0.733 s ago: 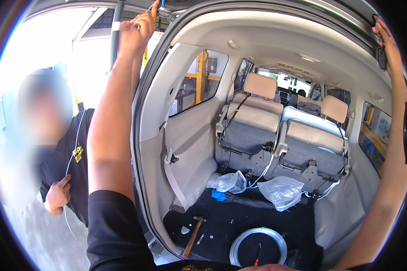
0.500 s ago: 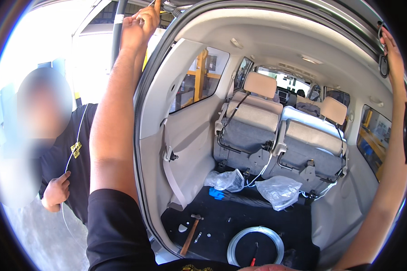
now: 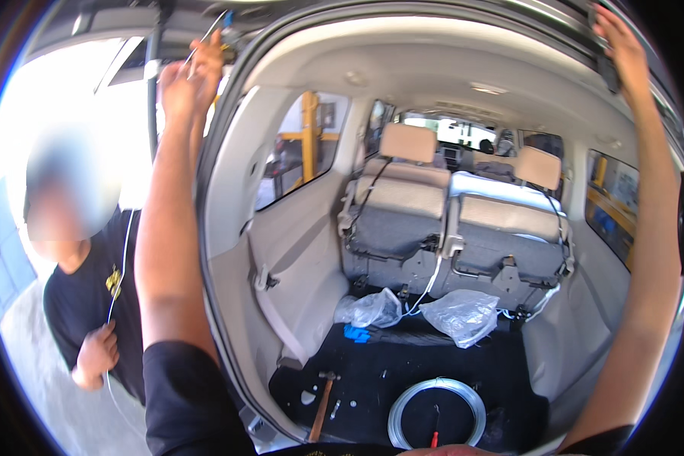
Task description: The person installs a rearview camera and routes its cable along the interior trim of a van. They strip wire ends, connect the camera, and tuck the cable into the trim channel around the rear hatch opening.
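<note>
My left hand [image 3: 181, 90] is raised to the upper left under the opening's frame, fingers closed round a thin pale wire [image 3: 205, 36] that slants up toward a small blue part. Part of another forearm shows close behind mine; whose it is I cannot tell. High on the right, my right hand [image 3: 625, 57] reaches up with its fingers stretched out against dark trim [image 3: 606, 74] at the upper edge. At the left, a co-worker's hand [image 3: 99, 356] pinches a thin white wire [image 3: 118, 285] running down in front of a dark shirt.
Before me is a vehicle's cargo area with folded rear seats [image 3: 391, 216]. On its black floor lie a hammer [image 3: 323, 406], a coil of metal wire [image 3: 475, 414], a red-handled tool [image 3: 435, 438] and plastic bags [image 3: 460, 319]. A dark strut [image 3: 153, 99] stands beside the opening.
My view has shifted, so the interior sits further left. My left hand and its wire appear lower and further left. My right hand has moved left and up; a black loop beside it no longer shows.
</note>
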